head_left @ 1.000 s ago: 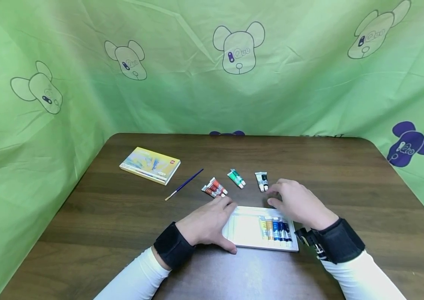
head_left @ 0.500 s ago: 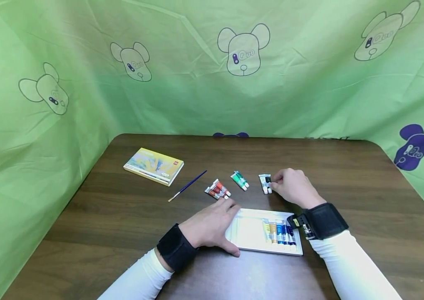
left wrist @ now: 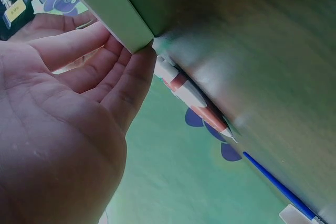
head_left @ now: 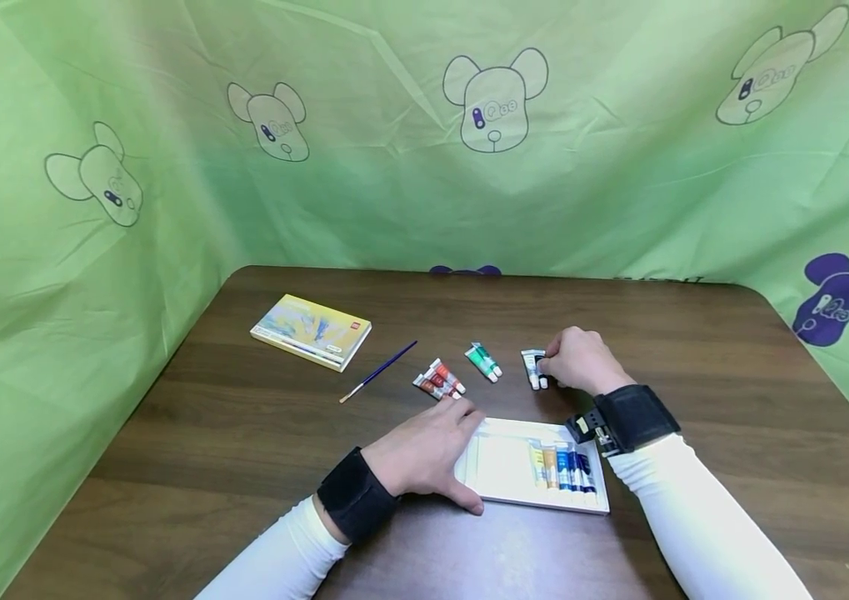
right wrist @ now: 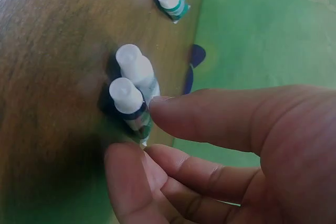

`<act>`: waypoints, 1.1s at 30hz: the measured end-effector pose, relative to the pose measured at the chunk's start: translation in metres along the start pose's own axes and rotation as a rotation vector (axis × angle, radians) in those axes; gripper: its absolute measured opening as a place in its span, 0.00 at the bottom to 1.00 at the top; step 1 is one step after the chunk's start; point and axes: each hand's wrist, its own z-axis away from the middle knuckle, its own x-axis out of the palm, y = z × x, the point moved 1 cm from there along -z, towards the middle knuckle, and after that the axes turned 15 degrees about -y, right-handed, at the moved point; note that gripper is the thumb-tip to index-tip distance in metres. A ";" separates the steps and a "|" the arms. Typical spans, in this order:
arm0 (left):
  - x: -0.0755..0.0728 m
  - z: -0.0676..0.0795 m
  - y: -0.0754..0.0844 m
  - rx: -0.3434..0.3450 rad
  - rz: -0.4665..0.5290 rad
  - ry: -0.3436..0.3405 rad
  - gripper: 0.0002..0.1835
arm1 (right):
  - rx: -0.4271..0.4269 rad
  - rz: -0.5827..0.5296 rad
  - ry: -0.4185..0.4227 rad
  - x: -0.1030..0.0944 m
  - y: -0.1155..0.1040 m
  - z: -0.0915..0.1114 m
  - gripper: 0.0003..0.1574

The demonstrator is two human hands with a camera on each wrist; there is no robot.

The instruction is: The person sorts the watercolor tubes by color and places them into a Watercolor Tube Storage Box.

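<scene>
In the head view my left hand (head_left: 427, 450) spans the left end of a white tray (head_left: 502, 460), thumb at the near edge, fingers at the far corner. In the left wrist view the bent fingers (left wrist: 128, 85) press against the tray's edge. Inside the tray lie yellow, ochre and several blue paint tubes (head_left: 563, 468). My right hand (head_left: 581, 360) is at a black paint tube (right wrist: 128, 100) beside a white-capped pale tube (right wrist: 135, 64). Its thumb (right wrist: 178, 115) reaches the black tube's side; the forefinger (right wrist: 126, 174) stays a little apart below.
Two green tubes (head_left: 483, 362) lie left of the black one. Red and brown tubes (head_left: 439, 379) lie just beyond my left fingers. Farther left are a blue-handled paintbrush (head_left: 379, 372) and a yellow paint box (head_left: 312, 332). Green printed cloth (head_left: 364, 208) hangs behind the wooden table (head_left: 169, 467).
My right hand has moved forward from the tray's far right corner to the black tube. The left hand keeps its place at the tray. The head view has shifted slightly.
</scene>
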 end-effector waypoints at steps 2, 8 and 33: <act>0.000 0.000 0.000 0.003 -0.001 0.000 0.59 | 0.008 0.005 -0.004 0.000 0.000 0.000 0.16; 0.000 0.000 0.001 0.002 -0.009 0.001 0.59 | 0.013 0.067 0.011 -0.001 -0.002 -0.001 0.07; -0.001 0.001 0.000 0.002 -0.019 0.002 0.59 | 0.135 0.129 0.018 -0.005 -0.004 0.000 0.09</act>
